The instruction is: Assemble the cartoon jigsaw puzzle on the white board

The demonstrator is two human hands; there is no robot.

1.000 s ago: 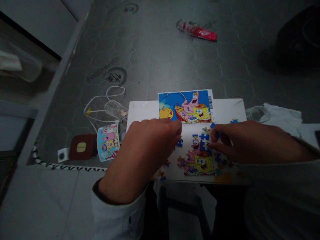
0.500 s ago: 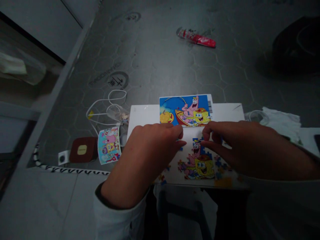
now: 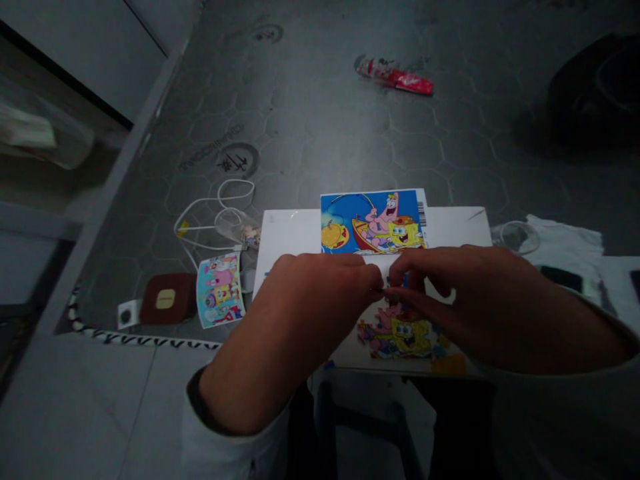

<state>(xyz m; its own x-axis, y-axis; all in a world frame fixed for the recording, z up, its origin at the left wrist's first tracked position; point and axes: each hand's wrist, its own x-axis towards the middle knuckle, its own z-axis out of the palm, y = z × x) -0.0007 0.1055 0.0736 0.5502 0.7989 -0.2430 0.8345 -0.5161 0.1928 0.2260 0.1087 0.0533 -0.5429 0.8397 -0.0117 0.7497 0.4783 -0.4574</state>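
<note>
My left hand (image 3: pixel 320 303) and my right hand (image 3: pixel 455 283) meet above a white board, fingertips nearly touching. Both are closed in a pinch around a small dark jigsaw piece (image 3: pixel 379 290), seen almost edge-on between them. Just below the fingers lies a partly assembled jigsaw puzzle (image 3: pixel 403 337), showing a yellow sponge character and a pink starfish; my right fingers cover its top. Behind the hands, a picture card (image 3: pixel 373 223) shows the same characters in a boat. Loose puzzle pieces (image 3: pixel 440 347) lie beside the assembled part, partly in shadow.
The white board (image 3: pixel 290 233) carries the puzzle. To its left are a second picture card (image 3: pixel 220 290), a white cable (image 3: pixel 200 200), a clear bag of pieces (image 3: pixel 240 228) and a brown box (image 3: pixel 167 298). A red wrapper (image 3: pixel 400 79) lies farther off; white cloth (image 3: pixel 570 240) is at right.
My right hand has moved left until its fingertips meet those of my left hand, now covering the upper part of the puzzle. My left hand has shifted slightly right.
</note>
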